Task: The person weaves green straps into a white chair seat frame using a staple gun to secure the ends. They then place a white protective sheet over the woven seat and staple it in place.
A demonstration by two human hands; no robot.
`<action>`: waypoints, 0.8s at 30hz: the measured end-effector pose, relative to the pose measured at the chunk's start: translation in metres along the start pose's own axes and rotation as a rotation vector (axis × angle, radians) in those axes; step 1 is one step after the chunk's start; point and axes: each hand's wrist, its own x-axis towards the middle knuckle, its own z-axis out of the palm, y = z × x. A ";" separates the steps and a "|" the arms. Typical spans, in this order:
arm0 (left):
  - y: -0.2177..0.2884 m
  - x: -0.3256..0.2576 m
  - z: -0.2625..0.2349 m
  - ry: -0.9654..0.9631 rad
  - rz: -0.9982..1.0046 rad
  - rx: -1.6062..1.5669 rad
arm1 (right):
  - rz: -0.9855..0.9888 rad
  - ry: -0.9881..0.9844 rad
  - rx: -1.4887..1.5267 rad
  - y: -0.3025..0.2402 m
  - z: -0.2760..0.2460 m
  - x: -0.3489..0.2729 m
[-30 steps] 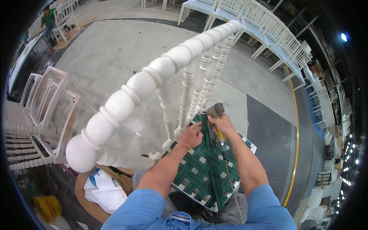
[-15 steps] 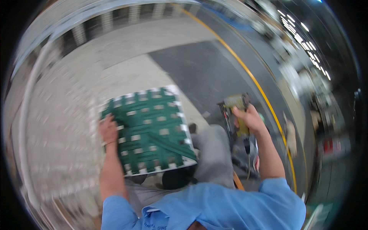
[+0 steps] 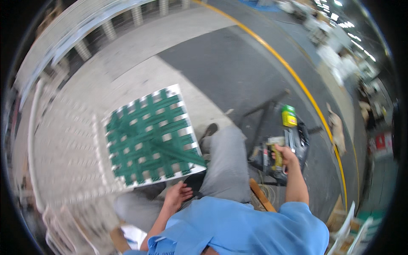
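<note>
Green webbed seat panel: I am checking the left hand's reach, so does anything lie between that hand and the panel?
Nothing visible does. The left hand hovers open just below the near edge of the green webbed seat panel, apart from it. The right hand grips a yellow-handled tool off to the side.

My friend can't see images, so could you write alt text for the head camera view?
Seen from above, a seated person in a blue shirt grips a yellow-and-black power tool in the right hand, while the left hand rests beside a white frame woven with green webbing on their lap.
</note>
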 end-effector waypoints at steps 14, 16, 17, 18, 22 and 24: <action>0.017 0.052 0.017 -0.028 0.284 -0.834 | -0.752 -0.197 -1.161 -0.020 0.275 -0.024; 0.017 0.060 0.030 -0.025 0.302 -0.811 | -0.685 -0.381 -1.279 0.021 0.299 -0.004; 0.017 0.064 0.033 -0.008 0.303 -0.789 | -0.597 -0.476 -1.417 0.035 0.306 0.007; 0.015 0.068 0.033 0.020 0.308 -0.777 | -0.506 -0.538 -1.331 0.054 0.309 0.014; 0.010 0.068 0.006 0.138 0.514 -0.801 | -0.533 -0.607 -1.265 0.095 0.333 0.018; 0.007 0.064 0.000 0.157 0.654 -0.818 | -0.676 -0.620 -1.254 0.102 0.336 0.009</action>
